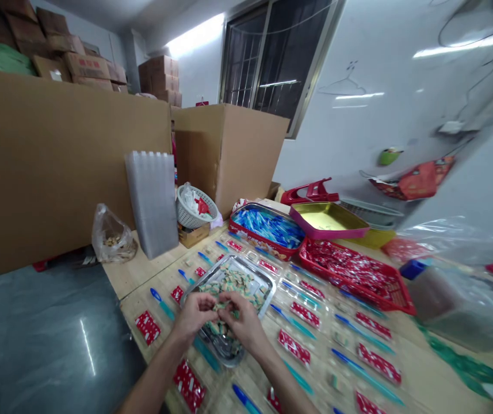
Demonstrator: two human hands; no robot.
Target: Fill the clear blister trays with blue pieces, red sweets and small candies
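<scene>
My left hand [198,313] and my right hand [241,319] meet over a shiny metal tray [267,282], their fingertips pinched close together. Whatever lies between the fingers is too small and hidden to make out. Small beige and green pieces [235,279] are heaped in the tray. Around it on the table lie rows of clear plastic blister trays [310,302]. Many hold a slim blue-and-teal stick [293,322] and a red packet with white marks [294,347]. A few to the right also show a small greenish piece [333,379].
Behind the tray stand a bin of blue sticks [267,225], a red basket of red packets [354,267] and a pink-rimmed box [330,221]. Stacked clear plastic trays [151,201], a bag [112,238] and a white basket [192,215] stand at the left. Large cardboard boxes [65,161] rise behind.
</scene>
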